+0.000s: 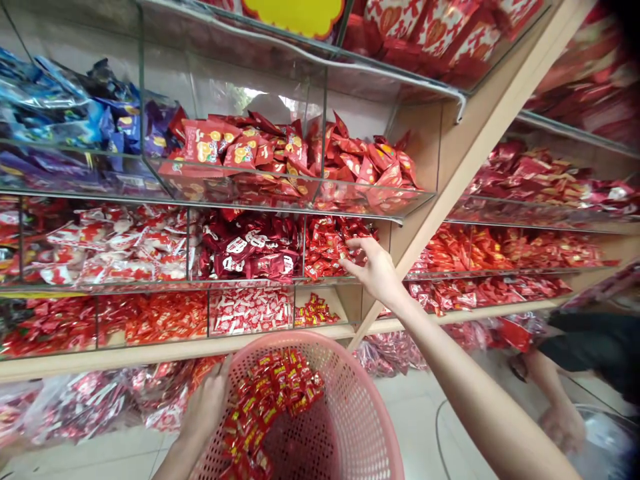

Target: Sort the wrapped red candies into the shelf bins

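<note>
A pink plastic basket (367, 400) with perforated sides stands below the shelves. Small red-and-yellow wrapped candies (280, 383) lie in it, heaped toward its left and far side. My left hand (207, 400) grips the basket's left rim, its fingertips partly hidden. My right hand (374, 270) is stretched out to the shelf, thumb and fingers apart, with nothing visible between them. It is in front of a compartment of red wrapped candies (325, 250). Just below, a small pile of red-and-yellow candies (316, 311) sits in a bottom compartment.
Clear-fronted compartments hold dark red packets (250, 247), pink-and-white candies (253, 310) and blue packets (120, 120). A slanting wooden post (450, 193) divides the shelves. Bagged candies (85, 407) lie underneath. Another person's hand (563, 423) is low at the right.
</note>
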`<control>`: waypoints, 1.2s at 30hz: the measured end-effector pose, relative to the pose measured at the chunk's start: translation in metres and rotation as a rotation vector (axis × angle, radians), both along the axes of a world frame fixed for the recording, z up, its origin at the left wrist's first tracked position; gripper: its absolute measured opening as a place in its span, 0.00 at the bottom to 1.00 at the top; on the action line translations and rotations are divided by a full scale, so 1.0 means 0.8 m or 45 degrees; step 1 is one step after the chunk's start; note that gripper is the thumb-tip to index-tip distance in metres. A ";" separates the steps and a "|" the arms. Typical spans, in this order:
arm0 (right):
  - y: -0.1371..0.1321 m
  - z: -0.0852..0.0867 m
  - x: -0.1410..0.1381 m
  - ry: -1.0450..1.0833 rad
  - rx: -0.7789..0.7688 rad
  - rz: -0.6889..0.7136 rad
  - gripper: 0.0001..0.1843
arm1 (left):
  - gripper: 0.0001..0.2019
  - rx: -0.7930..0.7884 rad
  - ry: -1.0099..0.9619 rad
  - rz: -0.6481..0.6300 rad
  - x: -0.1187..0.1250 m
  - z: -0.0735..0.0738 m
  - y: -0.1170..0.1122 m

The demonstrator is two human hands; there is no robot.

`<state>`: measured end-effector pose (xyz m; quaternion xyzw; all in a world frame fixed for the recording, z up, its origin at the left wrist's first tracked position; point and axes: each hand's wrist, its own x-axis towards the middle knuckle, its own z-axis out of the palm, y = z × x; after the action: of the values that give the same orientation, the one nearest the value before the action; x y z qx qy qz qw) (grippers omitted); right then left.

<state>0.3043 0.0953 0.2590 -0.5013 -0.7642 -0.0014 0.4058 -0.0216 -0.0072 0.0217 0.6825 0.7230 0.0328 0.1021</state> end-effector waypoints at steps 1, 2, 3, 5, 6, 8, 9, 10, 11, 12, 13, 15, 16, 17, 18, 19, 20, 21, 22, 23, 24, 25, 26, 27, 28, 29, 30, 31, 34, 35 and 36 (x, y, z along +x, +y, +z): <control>0.007 0.002 -0.002 -0.041 0.028 0.008 0.20 | 0.26 0.003 -0.004 0.000 0.000 -0.001 0.000; 0.013 0.003 -0.005 -0.079 0.039 0.015 0.24 | 0.26 0.006 -0.010 0.004 -0.001 -0.002 0.000; 0.019 0.003 -0.008 -0.115 0.035 0.023 0.27 | 0.26 0.008 -0.016 0.010 -0.001 -0.003 0.001; 0.029 0.003 -0.015 -0.171 -0.002 0.033 0.29 | 0.26 0.012 -0.027 0.019 -0.001 -0.004 0.001; 0.033 0.003 -0.017 -0.189 -0.025 0.032 0.28 | 0.26 0.016 -0.032 0.018 -0.002 -0.004 0.001; 0.039 0.001 -0.020 -0.209 -0.050 0.019 0.25 | 0.26 0.024 -0.037 0.013 -0.002 -0.005 0.001; 0.042 0.000 -0.020 -0.212 -0.049 0.010 0.23 | 0.26 0.026 -0.041 0.012 -0.002 -0.005 0.001; 0.044 -0.001 -0.020 -0.211 -0.041 0.003 0.20 | 0.26 0.028 -0.044 0.014 -0.001 -0.005 0.001; 0.046 -0.002 -0.019 -0.209 -0.028 0.004 0.17 | 0.26 0.030 -0.045 0.018 -0.001 -0.006 0.001; 0.047 -0.003 -0.018 -0.206 -0.016 0.010 0.14 | 0.26 0.030 -0.045 0.023 -0.001 -0.006 0.001; 0.049 -0.005 -0.017 -0.201 -0.008 0.019 0.11 | 0.26 0.027 -0.043 0.027 -0.001 -0.006 0.001; 0.051 -0.007 -0.016 -0.187 -0.007 0.033 0.08 | 0.26 0.010 -0.039 0.028 -0.002 -0.005 0.001; 0.051 -0.008 -0.016 -0.175 -0.012 0.036 0.07 | 0.26 0.001 -0.037 0.028 -0.002 -0.005 0.001; 0.052 -0.008 -0.016 -0.155 -0.018 0.038 0.07 | 0.26 -0.005 -0.037 0.027 -0.002 -0.005 0.001; 0.053 -0.009 -0.016 -0.126 -0.020 0.042 0.07 | 0.26 -0.003 -0.036 0.025 -0.002 -0.005 0.001; 0.054 -0.011 -0.017 -0.083 -0.016 0.054 0.08 | 0.26 0.009 -0.035 0.021 -0.003 -0.006 0.001; 0.055 -0.012 -0.017 -0.025 -0.007 0.074 0.08 | 0.25 0.030 -0.034 0.019 -0.003 -0.007 0.001; 0.056 -0.014 -0.016 0.048 0.007 0.097 0.08 | 0.25 0.051 -0.033 0.016 -0.004 -0.010 0.001; 0.058 -0.017 -0.016 0.131 0.022 0.120 0.09 | 0.25 0.068 -0.033 0.014 -0.005 -0.013 0.000; 0.060 -0.019 -0.016 0.218 0.034 0.141 0.10 | 0.25 0.079 -0.034 0.016 -0.007 -0.016 0.000; 0.063 -0.022 -0.015 0.304 0.037 0.158 0.11 | 0.25 0.086 -0.039 0.014 -0.008 -0.020 0.000; 0.066 -0.024 -0.014 0.388 0.033 0.169 0.12 | 0.25 0.089 -0.044 0.015 -0.009 -0.024 0.000; 0.068 -0.026 -0.014 0.470 0.025 0.175 0.13 | 0.25 0.096 -0.049 0.010 -0.011 -0.027 0.000; 0.071 -0.027 -0.014 0.550 0.013 0.181 0.15 | 0.25 0.096 -0.052 0.006 -0.011 -0.030 0.000; 0.073 -0.027 -0.014 0.631 -0.001 0.185 0.16 | 0.25 0.091 -0.053 0.006 -0.012 -0.031 0.001; 0.074 -0.027 -0.014 0.713 -0.013 0.187 0.16 | 0.25 0.082 -0.054 0.010 -0.012 -0.032 0.001; 0.075 -0.026 -0.015 0.793 -0.023 0.188 0.17 | 0.25 0.072 -0.056 0.015 -0.012 -0.032 0.002; 0.075 -0.025 -0.015 0.867 -0.031 0.190 0.18 | 0.25 0.068 -0.059 0.023 -0.011 -0.032 0.002; 0.074 -0.020 -0.018 1.026 -0.053 0.209 0.18 | 0.26 0.094 -0.083 0.020 -0.010 -0.029 0.002; 0.075 -0.019 -0.019 1.057 -0.057 0.214 0.18 | 0.26 0.105 -0.091 0.011 -0.010 -0.029 0.001; 0.075 -0.019 -0.020 1.081 -0.057 0.214 0.17 | 0.26 0.110 -0.095 0.004 -0.010 -0.028 0.001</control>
<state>0.2885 0.1554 0.2441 -0.4020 -0.5674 0.2545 0.6720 -0.0295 -0.0061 -0.0007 0.6835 0.7176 0.0895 0.0995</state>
